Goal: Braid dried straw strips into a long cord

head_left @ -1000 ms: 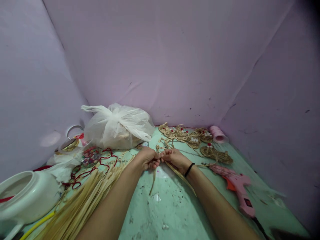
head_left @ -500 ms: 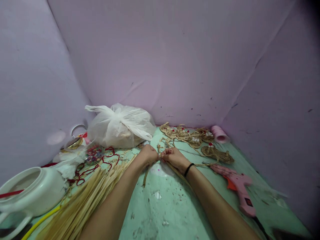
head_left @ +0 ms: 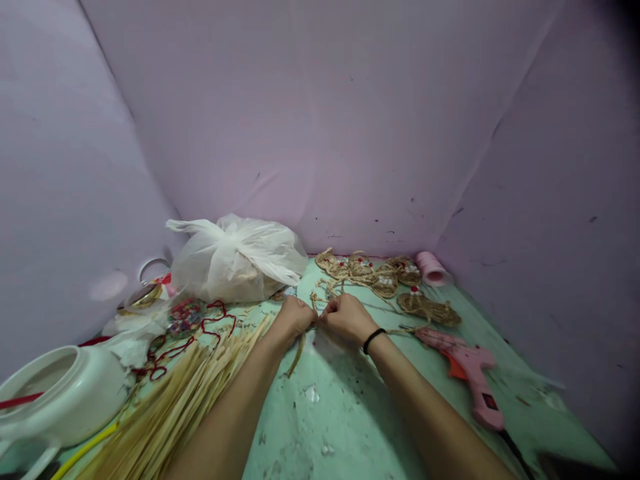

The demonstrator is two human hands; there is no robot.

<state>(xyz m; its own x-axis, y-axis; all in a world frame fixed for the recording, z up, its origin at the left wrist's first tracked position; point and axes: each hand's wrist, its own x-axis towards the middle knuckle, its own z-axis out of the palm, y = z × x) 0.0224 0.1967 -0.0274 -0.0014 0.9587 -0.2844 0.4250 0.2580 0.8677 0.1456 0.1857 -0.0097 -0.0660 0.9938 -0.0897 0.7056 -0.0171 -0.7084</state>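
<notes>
My left hand (head_left: 295,319) and my right hand (head_left: 346,318) meet over the middle of the green table (head_left: 320,427), both with curled fingers. Between them they pinch a braided straw cord (head_left: 297,357), whose loose end hangs below my left hand. Its middle part is hidden by my fingers. Just beyond my hands lie thin straw cords (head_left: 327,288). Behind these are coiled straw ornaments (head_left: 360,265) with red and white beads. Beside my left forearm spreads a bundle of flat dry straw strips (head_left: 170,400).
A pink glue gun (head_left: 467,373) lies to the right, with a pink thread spool (head_left: 433,269) at the back. A knotted white plastic bag (head_left: 235,257) stands at the back left. On the left are a white pot (head_left: 85,393), red yarn (head_left: 217,320) and a bag of beads (head_left: 185,315).
My right hand has turned slightly, its knuckles now more on top. The cord stretch that ran under my right wrist no longer shows. The whole view has shifted a little.
</notes>
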